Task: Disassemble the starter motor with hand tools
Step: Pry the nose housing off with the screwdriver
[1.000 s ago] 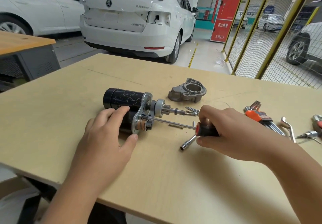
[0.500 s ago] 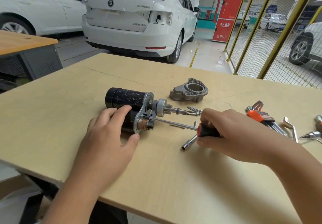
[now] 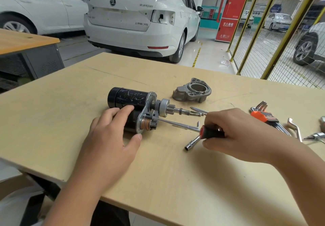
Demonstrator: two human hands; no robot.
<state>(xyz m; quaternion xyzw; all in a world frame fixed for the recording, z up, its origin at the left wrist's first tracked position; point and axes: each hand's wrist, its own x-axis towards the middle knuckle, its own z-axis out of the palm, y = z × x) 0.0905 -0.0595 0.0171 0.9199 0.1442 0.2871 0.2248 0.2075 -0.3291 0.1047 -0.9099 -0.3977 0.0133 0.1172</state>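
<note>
The black starter motor (image 3: 127, 98) lies on its side on the wooden table (image 3: 158, 173), its silver plate and pinion gear (image 3: 166, 109) pointing right. My left hand (image 3: 109, 137) rests over the lower black cylinder, fingers on top and thumb by the plate's edge. My right hand (image 3: 235, 134) grips the black-and-red handle of a screwdriver (image 3: 209, 132). Its long steel shaft runs left, and the tip sits at the plate just above the copper-coloured solenoid end (image 3: 146, 124). The removed grey nose housing (image 3: 192, 91) lies behind the motor.
A socket extension (image 3: 192, 142) lies under the screwdriver handle. Long bolts (image 3: 197, 111) and a small hex key (image 3: 196, 125) lie near the pinion shaft. An orange-holdered hex key set (image 3: 263, 116) and other metal tools (image 3: 295, 127) are at the right. Parked cars stand beyond the table.
None beyond a slight shift of the camera; both hands, the screwdriver and the motor stay where they were.
</note>
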